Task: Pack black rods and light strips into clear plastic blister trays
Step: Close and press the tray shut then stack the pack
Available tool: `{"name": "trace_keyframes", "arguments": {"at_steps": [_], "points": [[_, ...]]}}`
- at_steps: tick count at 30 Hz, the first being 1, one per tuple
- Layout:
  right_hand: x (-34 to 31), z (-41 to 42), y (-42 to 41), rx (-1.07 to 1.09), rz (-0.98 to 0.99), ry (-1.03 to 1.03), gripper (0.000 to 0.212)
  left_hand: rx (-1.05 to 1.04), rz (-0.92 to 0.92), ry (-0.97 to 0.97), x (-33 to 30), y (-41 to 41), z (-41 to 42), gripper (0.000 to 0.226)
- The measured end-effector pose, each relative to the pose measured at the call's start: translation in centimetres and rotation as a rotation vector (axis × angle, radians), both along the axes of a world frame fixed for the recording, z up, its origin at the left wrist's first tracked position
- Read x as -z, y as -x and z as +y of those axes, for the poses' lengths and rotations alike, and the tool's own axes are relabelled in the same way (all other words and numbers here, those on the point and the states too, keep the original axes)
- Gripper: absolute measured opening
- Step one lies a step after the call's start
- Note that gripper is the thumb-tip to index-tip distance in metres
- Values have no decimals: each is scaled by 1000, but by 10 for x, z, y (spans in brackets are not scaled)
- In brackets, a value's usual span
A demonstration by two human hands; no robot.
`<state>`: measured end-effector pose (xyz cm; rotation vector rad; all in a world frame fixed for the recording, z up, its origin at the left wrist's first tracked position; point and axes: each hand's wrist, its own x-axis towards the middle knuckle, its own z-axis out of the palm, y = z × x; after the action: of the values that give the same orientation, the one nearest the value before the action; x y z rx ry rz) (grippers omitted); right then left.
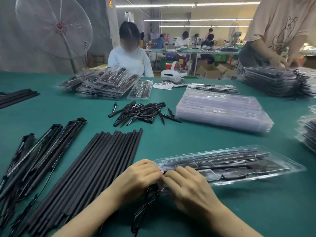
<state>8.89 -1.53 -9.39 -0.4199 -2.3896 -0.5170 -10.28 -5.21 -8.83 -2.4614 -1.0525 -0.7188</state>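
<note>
Head view. A clear blister tray (227,165), already loaded with dark parts, is held low over the green table (171,139), its long axis running up and to the right. Its near end is gripped by both hands: the left hand (138,178) is curled over that end from the left, with fingertips pinched on the plastic edge; the right hand (189,187) is laid over the same end from the right, fingers bent down onto it. A thin black cable (145,207) is seen hanging below the hands; which hand carries it cannot be told.

Black rods (95,170) are laid side by side in a row to the left of the hands. Light strips (42,151) with black end caps are spread further left. A loose heap of black spikes (142,112) is placed mid-table. A stack of empty clear trays (220,110) is set to the right of the heap. Filled packs (100,84) are piled at the far side, in front of a seated person (130,57). A white headset (172,74) is placed beside that pile.
</note>
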Motion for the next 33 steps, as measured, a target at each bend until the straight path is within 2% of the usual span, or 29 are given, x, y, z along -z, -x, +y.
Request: {"name": "trace_keyframes", "arguments": {"at_steps": [7, 11, 13, 17, 25, 30, 33], "points": [[9, -4, 3, -110, -25, -43, 16, 149, 168, -82, 2, 0, 12, 40], [13, -8, 3, -102, 14, -5, 34, 221, 270, -109, 0, 0, 16, 28], [16, -9, 2, -70, 28, 23, 35, 216, 234, -74, 1, 1, 15, 26], [24, -11, -5, 24, 134, 145, 8, 129, 108, -4, 0, 2, 11, 27], [24, -13, -9, 64, 94, 119, 21, 85, -4, -13, -2, 2, 1, 40], [26, -10, -9, 87, 142, 164, 25, 73, -42, -23, 7, 3, -6, 15], [25, -11, -9, 54, 218, 187, 29, 46, -65, -27, 9, 0, -7, 15]]}}
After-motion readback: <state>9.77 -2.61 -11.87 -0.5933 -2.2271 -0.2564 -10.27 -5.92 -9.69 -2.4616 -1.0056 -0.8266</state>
